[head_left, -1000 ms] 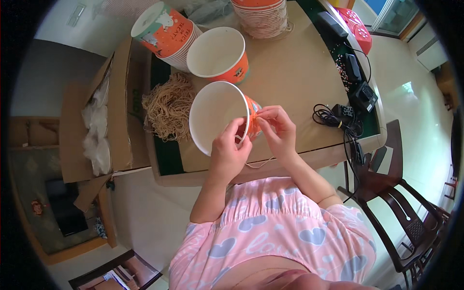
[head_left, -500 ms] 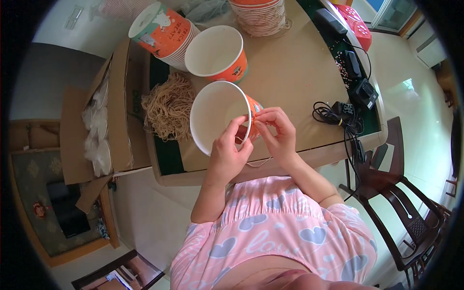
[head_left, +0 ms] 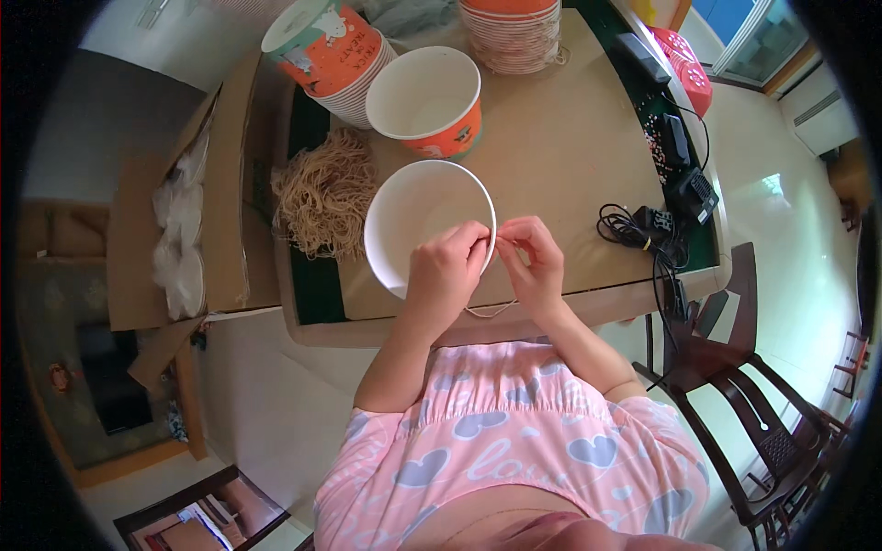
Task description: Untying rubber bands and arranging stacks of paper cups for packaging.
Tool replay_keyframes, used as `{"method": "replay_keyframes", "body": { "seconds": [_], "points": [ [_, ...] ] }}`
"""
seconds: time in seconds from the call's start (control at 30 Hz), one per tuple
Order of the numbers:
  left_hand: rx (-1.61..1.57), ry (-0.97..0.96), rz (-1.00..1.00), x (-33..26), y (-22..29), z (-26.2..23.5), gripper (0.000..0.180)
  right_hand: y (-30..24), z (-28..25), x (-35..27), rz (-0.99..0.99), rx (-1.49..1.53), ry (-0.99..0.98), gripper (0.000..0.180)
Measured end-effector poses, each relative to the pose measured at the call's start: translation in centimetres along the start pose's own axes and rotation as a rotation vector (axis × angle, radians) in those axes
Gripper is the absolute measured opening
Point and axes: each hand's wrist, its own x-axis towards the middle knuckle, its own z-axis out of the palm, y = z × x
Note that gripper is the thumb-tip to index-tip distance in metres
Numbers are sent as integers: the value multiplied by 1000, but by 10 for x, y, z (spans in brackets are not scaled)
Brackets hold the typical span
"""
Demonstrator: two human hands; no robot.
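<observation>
A white-lined paper bucket (head_left: 390, 220) with an open mouth stands tilted towards me at the near edge of the table. My left hand (head_left: 446, 266) reaches over its mouth, fingers closed against the inside of the right rim; the fingertips are partly hidden. Just outside that rim, my right hand (head_left: 535, 262) pinches with thumb and forefinger. A thin beige string (head_left: 490, 312) hangs in a loop between my wrists, its upper part hidden by the hands. Left of the bucket lies a tangled heap of cut beige strings (head_left: 326, 197).
Behind stands another orange paper bucket (head_left: 424, 96), with nested stacks of buckets (head_left: 335, 60) (head_left: 513, 37) beyond. An opened carton (head_left: 225, 211) with wrapped white goods is at the left. Black cables and adapters (head_left: 652, 225) lie along the table's right side, near a wooden chair (head_left: 726, 349).
My left hand has turned, its fingers curling closed further up the rim. The right hand stays pinched beside it. The bucket's mouth has shifted slightly right, and the whole view has moved a little.
</observation>
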Motion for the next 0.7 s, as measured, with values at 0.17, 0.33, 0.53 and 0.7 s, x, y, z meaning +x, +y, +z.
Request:
{"method": "replay_keyframes", "body": {
  "seconds": [0.17,0.33,0.53,0.7],
  "points": [
    [-132,19,-69,-2,-6,0,4,-14,3,-2,130,57,56,12],
    [-565,-95,-341,-1,-17,-8,7,-73,-5,4,-141,-236,-280,13],
    [-1439,-469,-640,9,-33,-13,8,-112,7,12,-450,-616,-914,14],
    [-1140,-309,-520,-3,-34,-16,12,-110,-2,67,-310,-606,-630,15]
  ]
}}
